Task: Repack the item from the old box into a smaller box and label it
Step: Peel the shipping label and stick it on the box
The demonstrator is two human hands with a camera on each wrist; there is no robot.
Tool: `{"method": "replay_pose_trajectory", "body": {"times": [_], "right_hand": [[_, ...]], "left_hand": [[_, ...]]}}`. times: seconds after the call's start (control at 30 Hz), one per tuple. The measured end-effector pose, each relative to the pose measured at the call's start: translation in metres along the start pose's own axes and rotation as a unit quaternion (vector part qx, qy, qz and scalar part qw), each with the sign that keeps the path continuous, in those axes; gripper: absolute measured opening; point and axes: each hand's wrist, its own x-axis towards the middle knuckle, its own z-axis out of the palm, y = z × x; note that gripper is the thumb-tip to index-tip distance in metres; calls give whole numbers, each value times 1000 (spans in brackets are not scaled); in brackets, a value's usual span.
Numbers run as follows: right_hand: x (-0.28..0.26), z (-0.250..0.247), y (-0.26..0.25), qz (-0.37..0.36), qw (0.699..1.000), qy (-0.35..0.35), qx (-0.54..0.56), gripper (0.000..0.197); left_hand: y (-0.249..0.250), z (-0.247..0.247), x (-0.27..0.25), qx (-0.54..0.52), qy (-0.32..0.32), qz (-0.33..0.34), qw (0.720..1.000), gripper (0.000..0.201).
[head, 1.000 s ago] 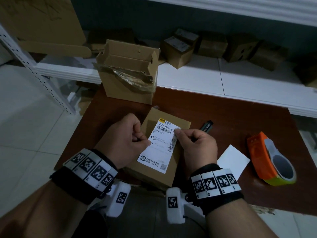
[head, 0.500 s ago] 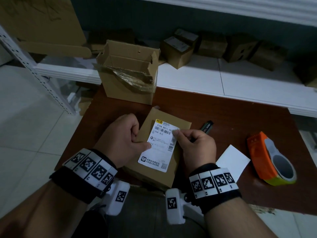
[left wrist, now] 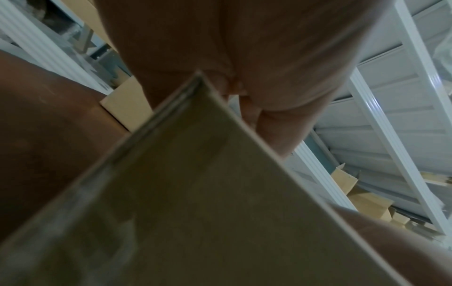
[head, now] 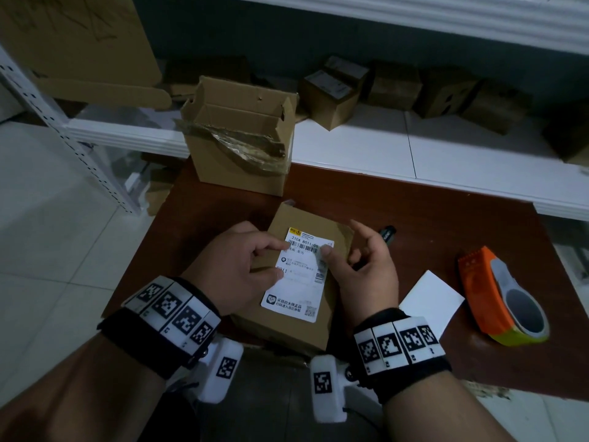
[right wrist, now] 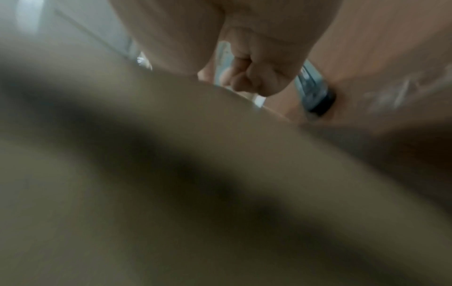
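Observation:
A small brown box (head: 296,330) lies on the dark red table (head: 446,224) right in front of me. A white shipping label (head: 296,282) lies flat on its top. My left hand (head: 283,260) rests on the label's left side, index fingertip near the top left corner and thumb on the left edge. My right hand (head: 341,247) presses its thumb on the label's upper right; its other fingers are lifted and spread loosely. The old box (head: 239,154) stands open at the table's far left, torn tape hanging on its front. In the left wrist view the small box (left wrist: 208,183) fills the lower frame.
An orange tape dispenser (head: 500,301) lies at the right of the table, a white backing sheet (head: 430,301) between it and my right wrist. A black marker (head: 389,232) lies beyond my right hand. Several closed cartons (head: 331,90) sit on the white shelf behind.
The label, earlier pinched by both hands just over the box, now lies on the box top, shifted toward its far end. My right fingers have uncurled and only the thumb presses.

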Motion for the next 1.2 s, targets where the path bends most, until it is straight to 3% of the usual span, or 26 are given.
{"method": "replay_pose_trajectory", "body": {"times": [0.17,0.3,0.5,0.7,0.83,0.93,1.1,1.2], "right_hand": [[-6,-8,-1,-77,986,-64,-134,36],[-13,-10,2,-95,980,-87,-150,30],[-14,-15,2,-63,970,-126,-200,52],[-9,-23,6,-44,965,-174,-192,75],[-13,-29,7,-52,961,-194,-188,73],[-19,-33,6,-53,952,-226,-200,78],[-25,-41,0,-48,938,-292,-180,63],[-25,-42,0,-49,951,-287,-100,52]], "left_hand": [[4,4,1,11,-6,-8,1000,36],[5,4,2,39,41,33,998,44],[5,7,4,91,-92,-31,991,71],[-7,19,9,-20,-117,-49,992,75],[-5,23,9,-165,-78,-50,982,49],[-2,27,10,-204,-58,-58,976,43],[2,29,10,-220,-46,-63,972,46],[5,26,11,-243,-58,-64,966,48]]}}
